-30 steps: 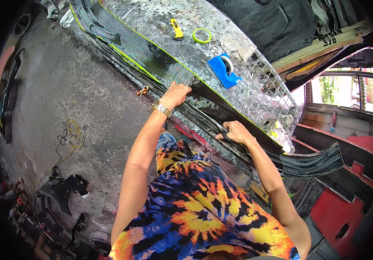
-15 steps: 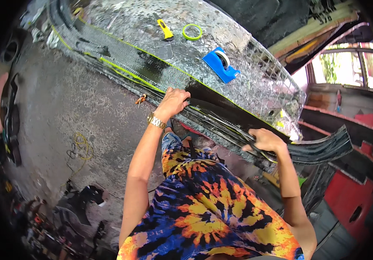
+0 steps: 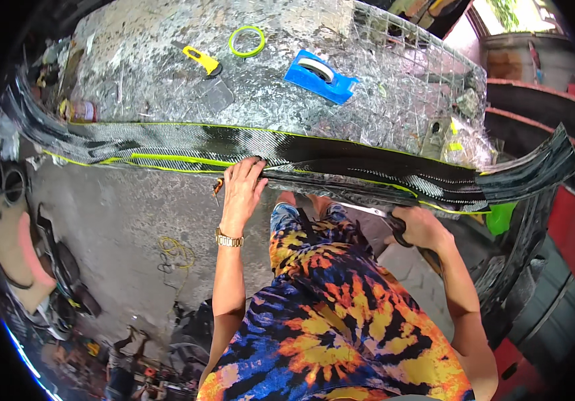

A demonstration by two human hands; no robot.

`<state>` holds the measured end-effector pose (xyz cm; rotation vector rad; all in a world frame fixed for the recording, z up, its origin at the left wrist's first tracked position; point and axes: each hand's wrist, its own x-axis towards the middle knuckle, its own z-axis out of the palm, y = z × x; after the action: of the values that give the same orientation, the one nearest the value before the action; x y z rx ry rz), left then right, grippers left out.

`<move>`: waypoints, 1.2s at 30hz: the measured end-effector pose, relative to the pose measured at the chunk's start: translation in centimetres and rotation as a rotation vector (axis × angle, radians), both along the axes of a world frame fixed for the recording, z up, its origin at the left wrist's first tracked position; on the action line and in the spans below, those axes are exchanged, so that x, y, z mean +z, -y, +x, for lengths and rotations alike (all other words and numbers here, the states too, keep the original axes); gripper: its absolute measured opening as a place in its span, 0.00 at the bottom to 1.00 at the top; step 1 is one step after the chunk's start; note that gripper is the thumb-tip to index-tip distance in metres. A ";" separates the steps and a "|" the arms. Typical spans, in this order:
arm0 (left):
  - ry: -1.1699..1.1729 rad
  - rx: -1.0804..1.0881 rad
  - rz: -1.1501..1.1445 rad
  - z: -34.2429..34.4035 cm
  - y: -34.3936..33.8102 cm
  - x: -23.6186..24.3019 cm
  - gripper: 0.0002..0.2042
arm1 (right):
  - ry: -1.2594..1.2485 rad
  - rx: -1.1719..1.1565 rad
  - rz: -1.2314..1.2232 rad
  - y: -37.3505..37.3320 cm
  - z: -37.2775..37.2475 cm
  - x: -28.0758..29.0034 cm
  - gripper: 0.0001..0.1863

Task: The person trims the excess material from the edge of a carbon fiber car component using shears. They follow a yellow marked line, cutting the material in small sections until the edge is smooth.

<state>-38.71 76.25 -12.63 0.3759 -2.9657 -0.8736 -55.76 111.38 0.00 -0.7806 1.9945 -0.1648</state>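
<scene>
A long strip of black woven carbon-fibre cloth, edged with bright green tape, lies along a curved black moulded part at the table's near side. My left hand rests on the cloth's near edge, fingers stretched over it and holding nothing that I can see. My right hand is closed around the dark handles of a pair of scissors. Their silver blades point left, just below the near edge of the part. Some fingers of this hand are hidden behind the handles.
Farther back on the scuffed table lie a yellow utility knife, a green tape roll and a blue tape dispenser. A jar stands at the left. An orange-handled tool sits beside my left hand. Yellow cord lies on the floor.
The view has turned, so the strip runs more level. My right hand has come down off the strip's edge toward me, and the scissors' blades now show clearly. My left hand stays on the cloth edge.
</scene>
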 end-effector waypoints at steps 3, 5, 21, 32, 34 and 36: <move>0.026 -0.039 0.028 -0.9 -0.5 0.9 0.17 | -0.056 0.063 -0.033 0.6 -0.8 -0.1 0.25; 0.023 -0.035 0.094 -0.7 -1.3 1.8 0.12 | -0.076 0.081 -0.071 0.3 -1.1 -0.5 0.25; -0.032 -0.055 0.133 1.7 4.9 0.1 0.06 | -0.028 0.174 0.125 8.9 2.0 -1.0 0.29; -0.139 -0.096 0.205 4.6 6.9 -1.8 0.06 | 0.026 0.183 0.171 11.7 5.1 -2.3 0.29; -0.087 -0.109 0.223 4.8 7.0 -1.8 0.06 | 0.023 0.189 0.167 11.6 5.4 -2.7 0.30; -0.109 -0.095 0.235 5.2 7.0 -2.0 0.06 | 0.028 0.197 0.143 11.6 5.8 -3.5 0.30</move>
<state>-33.55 69.30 -14.67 0.1868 -2.8081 -1.2165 -49.95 99.77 -3.46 -0.8713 1.8673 0.0808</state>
